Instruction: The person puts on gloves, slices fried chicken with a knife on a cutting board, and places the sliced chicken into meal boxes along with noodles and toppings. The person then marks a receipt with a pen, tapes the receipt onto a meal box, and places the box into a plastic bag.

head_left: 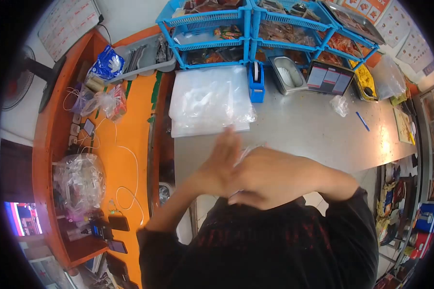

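Note:
My left hand (pixel 222 156) is smeared by motion in front of my body, its fingers stretched out toward the table's far side. My right hand (pixel 255 168) crosses against it at the palm, back of the hand up. Most of the right fingers are hidden or blurred. A thin strip of clear plastic (pixel 246 153) shows between the two hands; which hand has hold of it, if either, I cannot tell. Just beyond the left fingertips lies a stack of clear plastic bags (pixel 202 91) on the metal table (pixel 294 130).
Blue tiered baskets (pixel 212 43) with packed food line the back. Before them stand a blue tape dispenser (pixel 256 84), a steel container (pixel 289 74) and a tablet (pixel 329 78). A pen (pixel 362 121) lies at right. The orange counter (pixel 130 159) at left carries cables and phones.

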`<state>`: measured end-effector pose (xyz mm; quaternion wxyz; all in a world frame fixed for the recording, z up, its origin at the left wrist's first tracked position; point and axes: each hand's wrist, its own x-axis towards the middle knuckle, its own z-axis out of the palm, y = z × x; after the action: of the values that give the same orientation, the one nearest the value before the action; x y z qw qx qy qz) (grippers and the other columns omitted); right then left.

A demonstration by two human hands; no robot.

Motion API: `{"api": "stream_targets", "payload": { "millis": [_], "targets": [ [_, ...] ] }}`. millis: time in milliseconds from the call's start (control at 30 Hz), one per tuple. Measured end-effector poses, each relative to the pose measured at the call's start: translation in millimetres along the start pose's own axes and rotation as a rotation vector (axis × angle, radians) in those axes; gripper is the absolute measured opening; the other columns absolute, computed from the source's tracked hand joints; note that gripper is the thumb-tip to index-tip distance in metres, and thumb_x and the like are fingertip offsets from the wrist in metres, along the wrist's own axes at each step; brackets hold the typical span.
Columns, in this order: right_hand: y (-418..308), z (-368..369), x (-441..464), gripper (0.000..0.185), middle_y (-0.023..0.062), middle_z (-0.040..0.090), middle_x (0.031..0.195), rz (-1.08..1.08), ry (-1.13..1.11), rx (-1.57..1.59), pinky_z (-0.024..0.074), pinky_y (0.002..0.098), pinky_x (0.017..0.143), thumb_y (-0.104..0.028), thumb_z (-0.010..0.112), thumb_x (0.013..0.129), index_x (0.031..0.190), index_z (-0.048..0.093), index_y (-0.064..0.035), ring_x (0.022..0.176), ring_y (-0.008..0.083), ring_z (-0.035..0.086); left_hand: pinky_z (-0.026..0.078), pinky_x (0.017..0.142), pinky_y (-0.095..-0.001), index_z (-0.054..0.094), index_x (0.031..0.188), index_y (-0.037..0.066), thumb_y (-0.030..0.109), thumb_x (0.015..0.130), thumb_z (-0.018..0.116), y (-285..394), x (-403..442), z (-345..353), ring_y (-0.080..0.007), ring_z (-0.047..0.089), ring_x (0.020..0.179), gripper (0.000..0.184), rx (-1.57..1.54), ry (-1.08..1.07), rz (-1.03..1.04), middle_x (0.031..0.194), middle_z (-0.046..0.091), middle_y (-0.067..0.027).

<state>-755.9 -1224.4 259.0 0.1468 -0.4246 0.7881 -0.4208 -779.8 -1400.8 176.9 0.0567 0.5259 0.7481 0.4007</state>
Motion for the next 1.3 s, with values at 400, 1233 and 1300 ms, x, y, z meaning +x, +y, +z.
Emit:
{"api": "stream_targets", "payload": {
  "millis": [400, 1233, 1300],
  "targets": [
    [160, -2, 3, 0.010, 0.0025, 0.054, 0.082, 0.226, 0.409, 0.404, 0.0425, 0.0258, 0.066, -0.011, 0.057, 0.087, 0.090, 0.055, -0.0022, 0.076, 0.0080, 0.049, 0.026, 0.105, -0.0407, 0.064, 0.089, 0.013, 0.020, 0.079, 0.058, -28, 15, 45, -0.0229, 0.039, 0.123, 0.014, -0.020, -0.209, 0.105, 0.106, 0.059, -0.0060],
    [200, 10, -49, 0.031, 0.0107, 0.054, 0.074, 0.410, 0.784, 1.327, 0.0443, 0.0367, 0.069, -0.027, 0.060, 0.084, 0.100, 0.053, -0.0020, 0.073, 0.0251, 0.055, 0.040, 0.054, -0.0314, 0.055, 0.077, 0.006, 0.016, 0.064, 0.064, 67, 90, -86, -0.0208, 0.051, 0.065, 0.019, 0.918, 0.155, 0.118, 0.066, 0.051, -0.0058],
    [251, -37, -50, 0.029, 0.0079, 0.059, 0.062, 0.527, 0.985, 0.872, 0.0484, 0.0355, 0.061, -0.030, 0.058, 0.086, 0.093, 0.058, -0.0019, 0.062, 0.0227, 0.060, 0.040, 0.053, -0.0336, 0.055, 0.076, 0.005, 0.013, 0.057, 0.063, 46, 85, -62, -0.0233, 0.051, 0.064, 0.022, 0.902, 0.225, 0.108, 0.065, 0.050, -0.0075]
  ]
}}
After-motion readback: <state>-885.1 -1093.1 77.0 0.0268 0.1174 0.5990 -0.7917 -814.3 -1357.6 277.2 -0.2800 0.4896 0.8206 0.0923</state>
